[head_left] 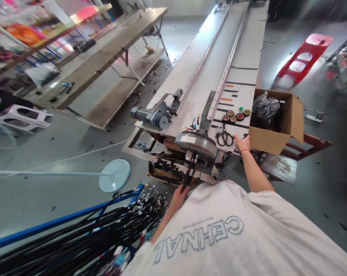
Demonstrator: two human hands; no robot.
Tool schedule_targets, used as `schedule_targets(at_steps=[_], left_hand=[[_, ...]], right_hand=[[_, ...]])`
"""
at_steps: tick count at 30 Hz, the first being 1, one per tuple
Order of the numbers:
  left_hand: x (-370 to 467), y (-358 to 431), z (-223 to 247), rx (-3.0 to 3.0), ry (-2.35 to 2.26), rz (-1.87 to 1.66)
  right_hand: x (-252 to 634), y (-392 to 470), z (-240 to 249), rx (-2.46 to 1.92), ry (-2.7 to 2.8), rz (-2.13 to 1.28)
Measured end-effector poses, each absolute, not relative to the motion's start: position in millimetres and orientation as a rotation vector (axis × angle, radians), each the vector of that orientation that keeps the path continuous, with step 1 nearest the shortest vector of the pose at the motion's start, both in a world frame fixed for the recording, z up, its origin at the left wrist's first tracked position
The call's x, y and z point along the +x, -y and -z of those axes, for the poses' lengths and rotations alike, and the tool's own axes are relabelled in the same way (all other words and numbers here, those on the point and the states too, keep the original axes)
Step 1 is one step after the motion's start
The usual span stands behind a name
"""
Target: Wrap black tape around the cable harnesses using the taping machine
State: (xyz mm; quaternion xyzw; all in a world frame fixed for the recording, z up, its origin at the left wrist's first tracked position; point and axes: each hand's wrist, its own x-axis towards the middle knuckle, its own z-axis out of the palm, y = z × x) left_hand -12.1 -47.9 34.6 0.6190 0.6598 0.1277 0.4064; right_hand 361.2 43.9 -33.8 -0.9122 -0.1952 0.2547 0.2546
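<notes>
My left hand point(179, 196), low in front of my shirt, is closed around a black wire harness point(188, 177) that reaches up toward the bench end. Just above it sits a round tape reel point(195, 142) with a white label. My right hand point(243, 143) is at the bench's near right edge, thumb and fingers apart; a small dark thing lies by its fingertips. Close to its left are black-handled scissors point(225, 138). Several tape rolls point(233, 119) lie beyond them. A grey motorised machine point(159, 115) stands on the left of the bench end.
The long white bench point(206, 65) carries metal rails and short tape strips. A cardboard box point(273, 140) with plastic-wrapped contents stands at its right. Many black cables point(75, 237) hang on a blue rack point(61, 217) at lower left. A red stool point(307, 57) is farther right.
</notes>
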Motion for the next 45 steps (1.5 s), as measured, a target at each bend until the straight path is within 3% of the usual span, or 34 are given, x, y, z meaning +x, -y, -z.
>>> schedule_targets(at_steps=[7,15,31,39,45], left_hand=[[20,-9,14,1.377,-1.393,-0.543],[4,-7,16,1.466,-1.419,-0.514],[-4,8,23,1.571,-1.448,-0.557],[-65,61,69,1.435,-1.569,-0.341],[-60,77,61,1.373,-1.544,-0.508]], right_hand=[[360,-52,41,-2.558,0.508,-0.495],[357,-54,47,-2.535,0.435,-0.393],[362,-54,45,-2.530,0.453,-0.398],[363,-54,43,-2.519,0.453,-0.420],[362,-54,41,-2.514,0.452,-0.424]])
